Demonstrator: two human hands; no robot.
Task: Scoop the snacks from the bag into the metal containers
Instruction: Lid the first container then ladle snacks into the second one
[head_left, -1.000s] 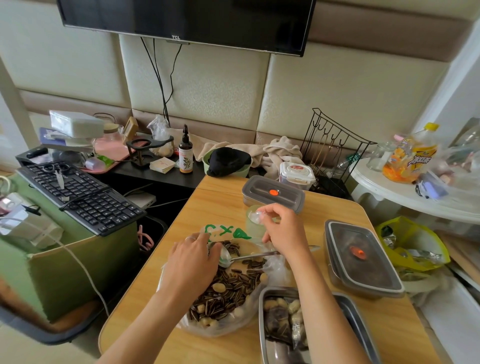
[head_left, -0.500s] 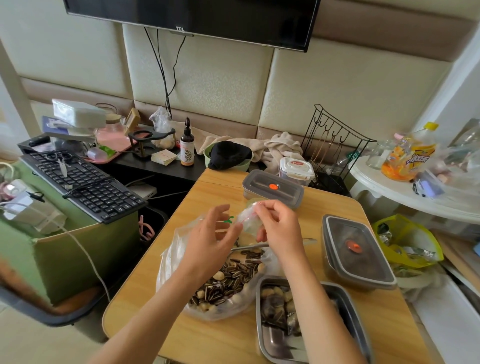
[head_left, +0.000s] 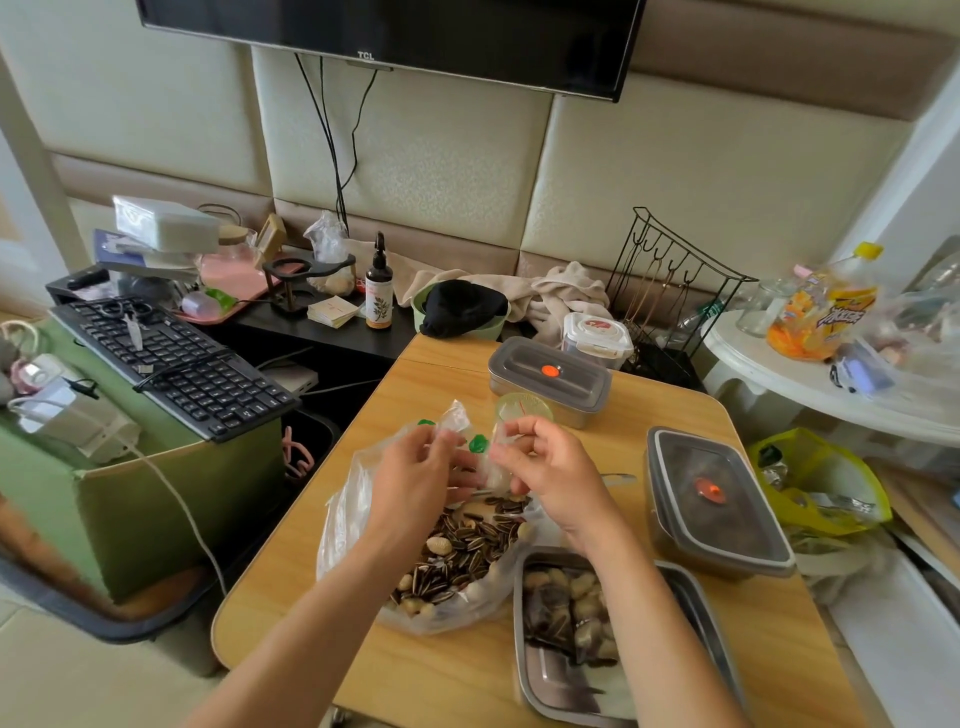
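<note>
There are three metal containers: one open container (head_left: 545, 680) and two lidded, the far container (head_left: 519, 362) and the right container (head_left: 737, 535), each lid with one orange dot. There is one bag (head_left: 343, 519), its seeds and nuts too many to count, and one spoon (head_left: 618, 476). Two hands show: left hand (head_left: 415, 483), right hand (head_left: 558, 480). Two tables stand here: wooden table (head_left: 441, 675), white table (head_left: 779, 376). There is one keyboard (head_left: 176, 364), one TV (head_left: 415, 31), one dropper bottle (head_left: 378, 299), one plastic box (head_left: 597, 335), one wire rack (head_left: 670, 270).
</note>
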